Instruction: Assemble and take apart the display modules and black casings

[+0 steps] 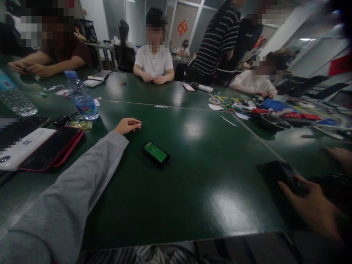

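My left hand (128, 125), in a grey sleeve, rests on the dark green table with its fingers loosely bent and nothing visible in them. Just to its right lies a small black device (156, 152) with a lit green screen. At the far right, my right hand (310, 205) grips a dark box-like object (283, 172), thumb on its near side. Blur and shadow hide what kind of thing this is. The right sleeve is lost in the dark edge of the view.
Left of my arm lie a phone in a red case (53, 148), a white device (27, 146) and a water bottle (82, 97). A wrench (228, 121) and tangled cables (264, 110) are at the right. Several people sit around the table; another person's hand (341, 156) shows at the right edge.
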{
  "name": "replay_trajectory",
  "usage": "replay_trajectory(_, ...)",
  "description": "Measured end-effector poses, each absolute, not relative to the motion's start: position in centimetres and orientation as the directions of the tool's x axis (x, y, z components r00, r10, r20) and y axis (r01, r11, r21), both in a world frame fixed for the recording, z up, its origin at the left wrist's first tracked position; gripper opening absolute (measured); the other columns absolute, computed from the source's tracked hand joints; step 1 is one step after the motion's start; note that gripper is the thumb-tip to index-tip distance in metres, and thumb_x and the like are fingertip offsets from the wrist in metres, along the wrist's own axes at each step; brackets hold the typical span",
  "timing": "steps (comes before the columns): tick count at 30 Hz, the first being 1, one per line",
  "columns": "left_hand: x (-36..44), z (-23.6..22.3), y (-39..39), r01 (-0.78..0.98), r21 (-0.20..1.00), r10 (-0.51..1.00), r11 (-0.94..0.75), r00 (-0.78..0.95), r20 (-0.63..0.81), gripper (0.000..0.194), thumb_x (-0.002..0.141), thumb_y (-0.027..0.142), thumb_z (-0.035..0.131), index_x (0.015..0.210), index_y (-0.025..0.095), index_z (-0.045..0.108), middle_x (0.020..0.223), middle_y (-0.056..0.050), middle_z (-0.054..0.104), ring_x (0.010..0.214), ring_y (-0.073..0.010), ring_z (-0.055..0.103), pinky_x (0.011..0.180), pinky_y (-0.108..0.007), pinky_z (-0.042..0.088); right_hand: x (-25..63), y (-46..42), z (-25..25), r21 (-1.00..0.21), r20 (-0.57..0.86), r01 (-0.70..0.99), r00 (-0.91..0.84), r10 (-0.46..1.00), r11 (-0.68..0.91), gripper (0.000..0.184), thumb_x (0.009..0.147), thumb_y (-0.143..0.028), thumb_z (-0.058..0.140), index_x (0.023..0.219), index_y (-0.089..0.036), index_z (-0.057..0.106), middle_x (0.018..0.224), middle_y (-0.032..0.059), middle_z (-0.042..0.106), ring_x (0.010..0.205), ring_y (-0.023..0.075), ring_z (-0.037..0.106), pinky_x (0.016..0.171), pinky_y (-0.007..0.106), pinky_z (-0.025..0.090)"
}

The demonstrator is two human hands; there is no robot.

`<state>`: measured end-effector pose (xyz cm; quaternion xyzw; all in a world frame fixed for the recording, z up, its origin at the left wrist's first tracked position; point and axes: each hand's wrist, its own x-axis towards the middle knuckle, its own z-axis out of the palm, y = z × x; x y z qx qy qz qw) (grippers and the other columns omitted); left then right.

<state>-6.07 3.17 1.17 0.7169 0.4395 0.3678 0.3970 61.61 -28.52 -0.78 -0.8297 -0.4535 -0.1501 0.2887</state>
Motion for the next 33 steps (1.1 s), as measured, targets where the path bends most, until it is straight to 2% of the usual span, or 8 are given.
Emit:
replay_trajectory(3,-6.2,0.9,3.4,0.340,0.888,0.917,-0.310,0.354,0.184,0.039,0.077,0.039,0.070,0.105,0.012,0.069,0.091,-0.013,0.074,0.081,-0.0200,0.070,0.063,-0.028,0.055,57.8,-27.0,-1.0,-0.302,0.456,0.868,0.495,0.740,-0.395,0.076,0.061,-0.075,0.063,0.126,-0.037,0.052,0.102,0.0174,0.066,0.085,0.0458,0.065,0.061,0.059,0.051)
replay_trajectory(9,-6.3,0.6,3.6,0.349,0.890,0.922,-0.292,0.352,0.164,0.039,0.077,0.039,0.070,0.106,0.013,0.069,0.091,-0.013,0.074,0.083,-0.0202,0.070,0.063,-0.028,0.055,42.3,-21.3,2.1,-0.296,0.348,0.954,0.142,0.927,-0.036,0.060,0.081,-0.061,0.055,0.131,-0.028,0.045,0.112,0.0114,0.064,0.096,0.0353,0.066,0.081,0.053,0.055)
replay_trajectory(13,-6.3,0.5,3.7,0.349,0.888,0.919,-0.298,0.355,0.168,0.039,0.077,0.040,0.070,0.106,0.014,0.069,0.091,-0.013,0.074,0.083,-0.0204,0.070,0.064,-0.029,0.054,32.5,-16.0,3.3,-0.309,0.350,0.914,-0.149,0.925,0.264,0.055,0.090,-0.048,0.051,0.137,-0.021,0.040,0.123,0.0129,0.058,0.105,0.0323,0.061,0.089,0.051,0.053)
replay_trajectory(16,-6.3,0.7,3.6,0.353,0.888,0.920,-0.294,0.358,0.162,0.040,0.077,0.040,0.071,0.106,0.014,0.069,0.091,-0.013,0.074,0.083,-0.0206,0.070,0.064,-0.029,0.054,26.9,-11.7,2.9,-0.265,0.387,0.880,-0.278,0.879,0.395,0.056,0.092,-0.045,0.051,0.140,-0.017,0.038,0.125,0.0156,0.056,0.111,0.0339,0.057,0.091,0.053,0.050)
replay_trajectory(24,-6.2,0.8,3.5,0.393,0.868,0.914,-0.304,0.376,0.150,0.041,0.078,0.043,0.069,0.108,0.014,0.068,0.092,-0.011,0.075,0.084,-0.0203,0.070,0.065,-0.029,0.055,21.9,-6.8,1.4,-0.261,0.434,0.831,-0.353,0.829,0.491,0.070,0.093,-0.053,0.050,0.150,-0.021,0.026,0.119,0.0136,0.056,0.106,0.0318,0.054,0.090,0.052,0.049)
replay_trajectory(26,-6.4,0.5,3.7,0.404,0.860,0.912,-0.313,0.382,0.153,0.042,0.079,0.045,0.068,0.108,0.014,0.068,0.092,-0.011,0.074,0.082,-0.0197,0.070,0.065,-0.029,0.055,22.2,-7.0,1.4,-0.279,0.455,0.825,-0.336,0.824,0.491,0.066,0.095,-0.051,0.049,0.150,-0.022,0.026,0.121,0.0127,0.055,0.107,0.0303,0.054,0.091,0.051,0.049)
replay_trajectory(31,-5.8,0.3,3.7,0.439,0.832,0.916,-0.339,0.356,0.185,0.039,0.082,0.044,0.064,0.109,0.016,0.066,0.088,-0.009,0.073,0.076,-0.0178,0.068,0.062,-0.029,0.054,22.5,-7.2,1.6,-0.302,0.485,0.803,-0.334,0.808,0.513,0.050,0.097,-0.042,0.047,0.141,-0.020,0.040,0.117,0.0114,0.056,0.106,0.0277,0.054,0.093,0.045,0.049)
replay_trajectory(33,-4.9,0.5,3.2,0.441,0.825,0.914,-0.354,0.350,0.205,0.040,0.082,0.044,0.064,0.111,0.017,0.065,0.091,-0.009,0.073,0.073,-0.0166,0.067,0.060,-0.028,0.054,22.4,-7.1,1.6,-0.304,0.477,0.790,-0.357,0.803,0.532,0.049,0.098,-0.038,0.046,0.143,-0.019,0.039,0.115,0.0114,0.057,0.106,0.0272,0.054,0.093,0.045,0.049)
